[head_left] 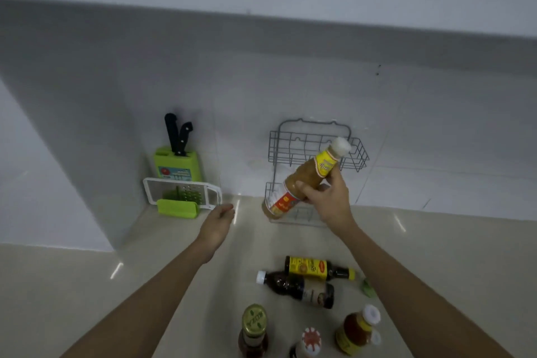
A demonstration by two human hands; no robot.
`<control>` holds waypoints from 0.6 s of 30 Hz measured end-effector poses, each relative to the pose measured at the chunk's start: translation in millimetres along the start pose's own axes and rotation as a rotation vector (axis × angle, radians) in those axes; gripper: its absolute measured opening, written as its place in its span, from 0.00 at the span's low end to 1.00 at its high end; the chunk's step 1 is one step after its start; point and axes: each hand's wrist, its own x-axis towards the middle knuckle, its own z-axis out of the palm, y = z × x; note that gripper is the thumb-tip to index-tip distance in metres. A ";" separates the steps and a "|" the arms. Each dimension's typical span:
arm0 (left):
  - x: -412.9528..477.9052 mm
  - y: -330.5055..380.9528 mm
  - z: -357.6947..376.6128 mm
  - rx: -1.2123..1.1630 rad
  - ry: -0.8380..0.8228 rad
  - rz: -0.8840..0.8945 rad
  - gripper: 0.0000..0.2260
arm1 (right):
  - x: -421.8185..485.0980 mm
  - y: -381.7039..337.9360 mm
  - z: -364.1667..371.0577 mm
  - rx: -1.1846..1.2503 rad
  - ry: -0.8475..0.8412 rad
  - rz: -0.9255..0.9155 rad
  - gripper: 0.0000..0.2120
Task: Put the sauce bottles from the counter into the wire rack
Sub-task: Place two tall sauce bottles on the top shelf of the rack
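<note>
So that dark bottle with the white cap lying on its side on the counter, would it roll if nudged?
Probably. The dark bottle lies flat on the smooth glossy counter and looks round, so a sideways nudge could roll it. The yellow-labelled bottle lying beside it might stop it. It looks full, so likely weighty.

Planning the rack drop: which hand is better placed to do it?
Right. The right hand grips the tilted orange sauce bottle in front of the wire rack; the left hand is empty, off beside it.
</note>
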 end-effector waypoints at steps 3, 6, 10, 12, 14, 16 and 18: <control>20.8 40.3 10.6 -0.076 -0.018 0.090 0.12 | 29.2 -22.3 2.5 0.133 0.216 -0.102 0.28; 37.3 74.1 21.8 -0.154 -0.106 0.119 0.25 | 54.8 -38.8 8.9 0.106 0.337 -0.225 0.27; 55.3 112.2 43.1 -0.213 -0.236 0.103 0.28 | 96.9 -44.5 16.3 -0.107 0.332 -0.259 0.26; 61.5 120.7 52.8 -0.196 -0.278 0.075 0.30 | 115.3 -41.4 19.0 -0.218 0.281 -0.249 0.25; 68.1 122.4 60.5 -0.187 -0.304 0.050 0.32 | 128.7 -38.6 22.2 -0.303 0.221 -0.255 0.24; 71.0 121.8 65.3 -0.200 -0.326 0.043 0.33 | 137.8 -36.3 25.7 -0.373 0.174 -0.274 0.24; 71.4 120.9 66.9 -0.219 -0.329 0.044 0.33 | 142.7 -35.8 30.1 -0.442 0.146 -0.284 0.25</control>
